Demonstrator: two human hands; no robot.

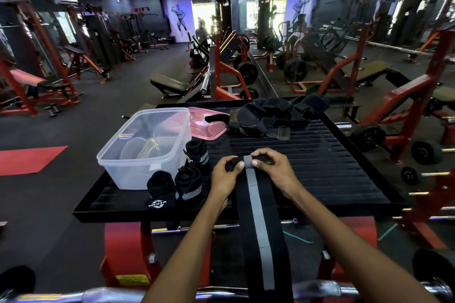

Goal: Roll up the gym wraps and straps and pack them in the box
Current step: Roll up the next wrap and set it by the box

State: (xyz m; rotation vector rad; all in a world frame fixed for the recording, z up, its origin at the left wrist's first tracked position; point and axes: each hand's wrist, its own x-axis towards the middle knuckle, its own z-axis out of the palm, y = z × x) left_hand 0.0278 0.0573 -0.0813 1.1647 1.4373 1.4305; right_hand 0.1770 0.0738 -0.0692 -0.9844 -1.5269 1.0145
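Both my hands, left hand and right hand, pinch the wrap roll mid-table; I'd keep it tight, edges square.

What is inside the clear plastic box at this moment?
The clear plastic box holds no wraps yet; only its moulded bottom and light reflections show through the walls. Three rolled wraps stand outside, beside it. Its pink lid lies behind, partly hidden by the box.
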